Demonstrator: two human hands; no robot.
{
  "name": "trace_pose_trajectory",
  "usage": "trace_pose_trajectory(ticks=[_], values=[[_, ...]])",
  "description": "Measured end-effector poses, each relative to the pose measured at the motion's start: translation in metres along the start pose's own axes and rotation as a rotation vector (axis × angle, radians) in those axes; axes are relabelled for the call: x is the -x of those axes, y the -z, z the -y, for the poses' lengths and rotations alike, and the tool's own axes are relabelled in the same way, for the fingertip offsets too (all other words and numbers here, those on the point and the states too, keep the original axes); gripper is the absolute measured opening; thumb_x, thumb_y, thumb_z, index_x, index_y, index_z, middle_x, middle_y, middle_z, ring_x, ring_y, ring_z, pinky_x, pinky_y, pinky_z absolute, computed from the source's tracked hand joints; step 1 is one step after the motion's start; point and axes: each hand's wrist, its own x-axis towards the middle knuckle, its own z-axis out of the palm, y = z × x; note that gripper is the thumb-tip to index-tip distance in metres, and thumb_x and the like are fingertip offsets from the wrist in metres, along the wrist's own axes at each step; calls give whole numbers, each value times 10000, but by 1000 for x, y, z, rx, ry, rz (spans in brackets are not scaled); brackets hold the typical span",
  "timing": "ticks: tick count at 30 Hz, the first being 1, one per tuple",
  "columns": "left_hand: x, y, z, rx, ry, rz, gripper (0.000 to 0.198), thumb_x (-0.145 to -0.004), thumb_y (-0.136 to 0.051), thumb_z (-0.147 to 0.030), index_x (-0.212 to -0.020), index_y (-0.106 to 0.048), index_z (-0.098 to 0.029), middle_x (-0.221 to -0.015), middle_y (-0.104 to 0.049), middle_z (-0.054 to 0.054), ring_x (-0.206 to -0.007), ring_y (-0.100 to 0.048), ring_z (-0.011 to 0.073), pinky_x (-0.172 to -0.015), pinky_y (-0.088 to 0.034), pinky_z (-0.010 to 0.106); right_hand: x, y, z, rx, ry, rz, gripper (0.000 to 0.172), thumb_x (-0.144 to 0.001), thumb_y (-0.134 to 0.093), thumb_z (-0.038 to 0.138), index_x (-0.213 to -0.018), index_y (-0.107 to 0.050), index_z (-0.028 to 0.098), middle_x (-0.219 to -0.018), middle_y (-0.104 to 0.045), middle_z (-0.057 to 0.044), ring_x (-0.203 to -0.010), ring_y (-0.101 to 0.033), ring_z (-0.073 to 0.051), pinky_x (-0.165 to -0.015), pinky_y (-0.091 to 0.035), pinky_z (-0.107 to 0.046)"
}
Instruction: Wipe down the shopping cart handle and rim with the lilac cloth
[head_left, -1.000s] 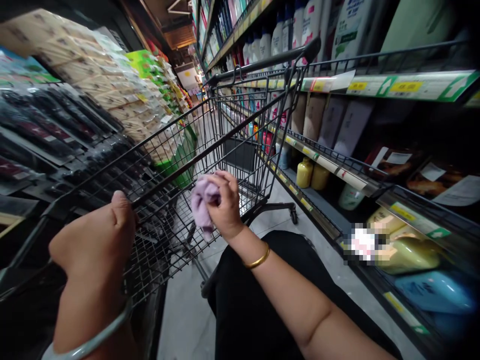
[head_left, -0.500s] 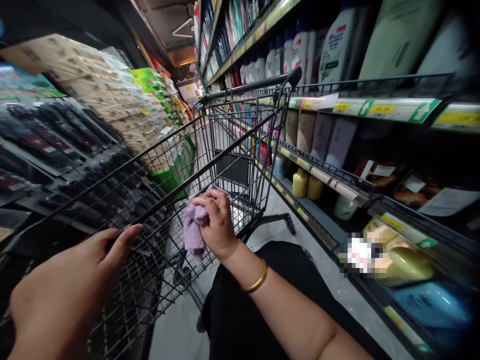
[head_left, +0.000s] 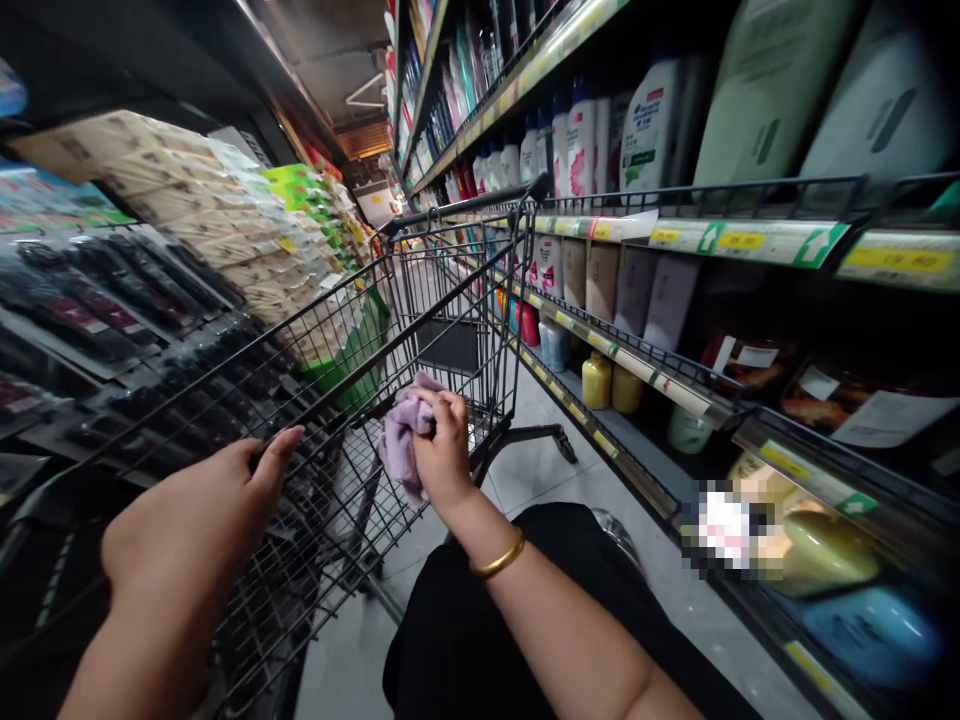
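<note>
A black wire shopping cart (head_left: 448,343) stands in front of me, its handle at the far end. My left hand (head_left: 202,500) is closed around the top rail of the cart's near side, thumb along the rail and fingers hidden behind it. In my right hand (head_left: 444,447) is a crumpled light purple cloth (head_left: 406,440). That hand, with a gold bangle on its wrist, presses the cloth against the wire side below the rail. Part of the cloth is covered by the fingers.
Shelves (head_left: 750,240) with shampoo bottles (head_left: 649,130) run along the right. To the left are stacked packages (head_left: 187,190) and dark hanging packs (head_left: 112,270). A cart wheel (head_left: 566,447) rests on the tiled floor (head_left: 517,470). My dark-clad leg (head_left: 517,620) is below my right arm.
My right hand and the cloth have shifted slightly along the wire side. The cart's handle end now appears further left and lower in view. My left hand still grips the rail.
</note>
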Motion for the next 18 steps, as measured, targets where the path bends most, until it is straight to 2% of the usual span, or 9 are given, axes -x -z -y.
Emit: trace_pose_trajectory(ticks=[3,7,9,12,14,16,18], values=[[-6,10,-15,-3,-3,70,943,-936,26,-820,-1112,-725,-277,-1075,-791,171,-1014,-744,429,-745,-505,459,0,-15,13,3,78,103,459,-892,-698,64,-1292,-782,273,-1287,-623,-114,-1250,-647,-239,-1124,-582,-406],[-20,13,-27,46,-75,44,898,-969,4,-789,-1010,-706,-241,-1046,-781,197,-994,-740,422,-761,-499,453,-24,-28,22,-24,190,153,423,-921,-700,120,-1316,-774,250,-1336,-601,-129,-1284,-621,-244,-1171,-549,-416],[-30,11,-32,74,-125,21,858,-990,-12,-743,-1007,-699,-229,-1053,-780,208,-996,-740,415,-764,-495,447,-41,-26,11,-7,160,145,451,-897,-679,77,-1301,-778,250,-1355,-595,-132,-1295,-603,-249,-1168,-543,-427],[-48,10,-40,122,-180,40,795,-1014,-64,-694,-990,-697,-214,-1031,-785,206,-950,-742,388,-755,-497,434,-58,-20,-16,37,-23,101,449,-835,-652,13,-1208,-793,220,-1284,-616,-119,-1245,-615,-248,-1140,-547,-442],[-60,10,-48,146,-203,56,768,-1027,-99,-672,-967,-704,-202,-1003,-787,202,-921,-744,366,-756,-500,420,-61,-21,-25,46,-90,98,426,-814,-616,-16,-1141,-794,191,-1227,-634,-116,-1181,-639,-241,-1113,-558,-451],[-73,11,-55,165,-226,65,735,-1048,-139,-636,-958,-711,-185,-977,-785,202,-910,-747,351,-765,-504,410,-61,-30,-20,26,-69,134,430,-807,-623,-13,-1141,-794,198,-1226,-652,-111,-1160,-657,-233,-1091,-570,-424],[-86,12,-64,181,-255,67,667,-1077,-198,-575,-978,-716,-167,-959,-778,196,-918,-752,334,-778,-515,397,-62,-41,-6,-31,41,195,483,-826,-655,21,-1242,-770,238,-1293,-666,-103,-1213,-661,-224,-1128,-554,-391]])
